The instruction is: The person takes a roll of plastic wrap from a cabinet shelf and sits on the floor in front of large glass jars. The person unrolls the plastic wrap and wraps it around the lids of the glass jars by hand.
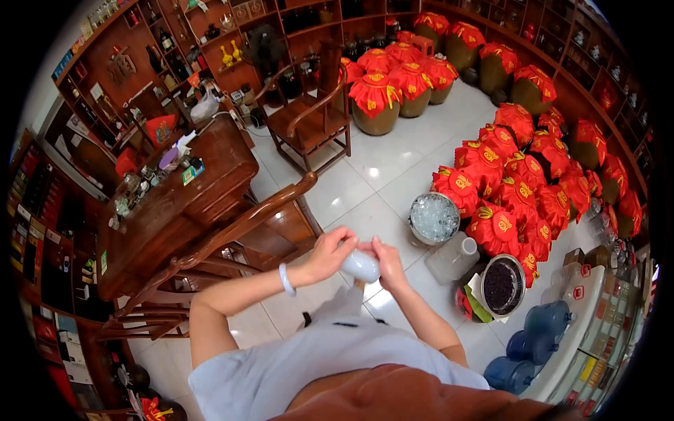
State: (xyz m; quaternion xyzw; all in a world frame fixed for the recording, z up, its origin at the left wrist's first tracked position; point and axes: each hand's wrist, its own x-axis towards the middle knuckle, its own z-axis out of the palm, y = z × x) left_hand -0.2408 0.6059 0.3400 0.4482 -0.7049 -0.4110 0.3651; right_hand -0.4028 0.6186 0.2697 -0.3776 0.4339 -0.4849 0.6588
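Both hands meet in front of the body, around a small pale, whitish bottle-like object [361, 266]. My left hand [328, 256], with a pale bangle [286, 279] on its wrist, has its fingers pinched at the object's upper left end. On the other side, my right hand [385, 261] wraps its fingers round the object's right side. The object is tilted, its lower end pointing down and right. The fingers partly cover its upper end.
A bowl of clear items [434, 218], a translucent jug [453, 259] and a bowl of dark grains [503, 285] stand right. Red-covered jars [516, 200] lie beyond. Left are a wooden chair [267, 231] and table [182, 189]; blue water bottles [509, 376] are lower right.
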